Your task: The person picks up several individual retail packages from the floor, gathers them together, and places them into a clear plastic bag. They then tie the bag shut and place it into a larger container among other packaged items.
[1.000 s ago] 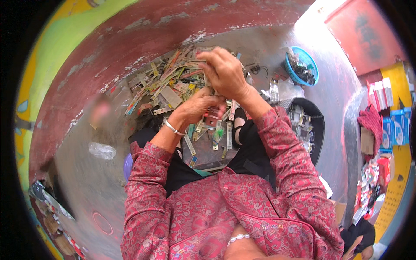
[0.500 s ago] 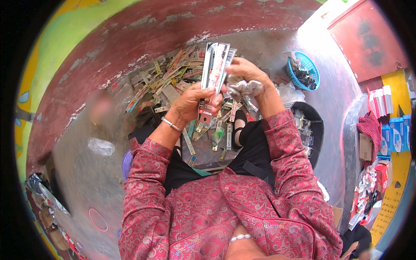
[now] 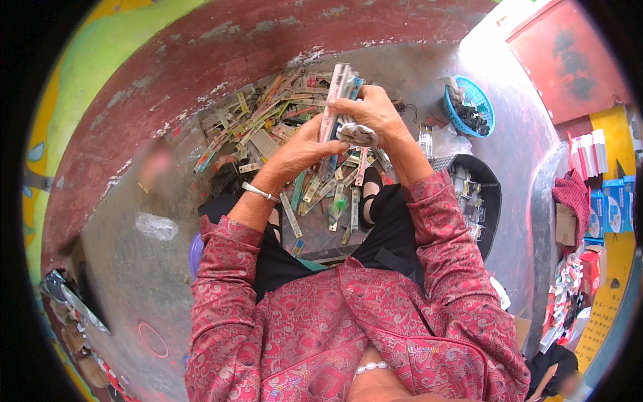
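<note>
Between both hands, over the heap, stands a small stack of long, narrow printed packets [image 3: 336, 87], turned nearly edge-on to me. My left hand [image 3: 300, 150] is closed around the lower part of the stack, its thumb pointing toward the cloth. Higher up, my right hand [image 3: 380, 115] grips the stack from the right side. A crumpled grey-white cloth [image 3: 359, 134] is tucked under the right hand's fingers. Beneath and beyond my hands, many similar strip packets [image 3: 264, 110] lie in a loose heap on the floor.
To the right sit a blue plastic basket [image 3: 479, 94] with dark pieces and a black tub [image 3: 494, 201] with shiny small packets. A clear plastic bag [image 3: 157, 226] lies at left. Boxes [image 3: 617, 201] line the right wall; another person [image 3: 554, 370] is partly visible lower right.
The packets have turned from showing their printed face to nearly edge-on. My right hand has shifted left and down onto them, carrying the cloth along; my left hand has rotated with the stack.
</note>
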Demonstrator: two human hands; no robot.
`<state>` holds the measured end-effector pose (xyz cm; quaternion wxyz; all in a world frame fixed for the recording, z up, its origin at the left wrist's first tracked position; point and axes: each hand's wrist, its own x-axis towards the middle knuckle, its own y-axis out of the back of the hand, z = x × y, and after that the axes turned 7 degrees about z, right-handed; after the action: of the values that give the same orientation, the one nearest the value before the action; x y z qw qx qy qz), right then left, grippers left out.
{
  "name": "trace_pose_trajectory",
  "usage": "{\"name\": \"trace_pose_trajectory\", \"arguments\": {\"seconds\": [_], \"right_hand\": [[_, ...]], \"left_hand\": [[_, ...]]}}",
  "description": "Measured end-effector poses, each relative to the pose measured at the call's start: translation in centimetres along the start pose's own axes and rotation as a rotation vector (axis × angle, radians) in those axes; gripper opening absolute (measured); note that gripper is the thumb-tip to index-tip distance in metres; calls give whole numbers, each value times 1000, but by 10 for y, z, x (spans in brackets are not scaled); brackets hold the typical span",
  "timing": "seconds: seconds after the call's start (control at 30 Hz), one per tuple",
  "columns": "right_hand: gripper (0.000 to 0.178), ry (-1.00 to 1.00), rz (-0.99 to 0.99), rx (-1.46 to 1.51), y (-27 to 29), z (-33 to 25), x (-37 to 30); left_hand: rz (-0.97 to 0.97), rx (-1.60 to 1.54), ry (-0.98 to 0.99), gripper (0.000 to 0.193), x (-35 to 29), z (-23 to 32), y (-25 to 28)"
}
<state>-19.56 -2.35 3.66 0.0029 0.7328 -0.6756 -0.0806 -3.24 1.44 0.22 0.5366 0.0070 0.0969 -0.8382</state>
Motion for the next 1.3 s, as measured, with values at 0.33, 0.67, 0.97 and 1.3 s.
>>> {"name": "trace_pose_trajectory", "arguments": {"seconds": [0.33,0.67,0.97,1.3], "right_hand": [[21,-136,-75,299,11,-8,-3],[24,511,645,-171,28,-14,6],[13,907,577,-486,13,-12,19],[40,-170,330,279,56,-11,16]], "left_hand": [[-76,-461,219,35,-8,15,-6],[-82,-617,207,35,0,6,-1],[-176,-324,181,18,-14,3,-9],[-108,-578,146,38,-8,6,-2]]}}
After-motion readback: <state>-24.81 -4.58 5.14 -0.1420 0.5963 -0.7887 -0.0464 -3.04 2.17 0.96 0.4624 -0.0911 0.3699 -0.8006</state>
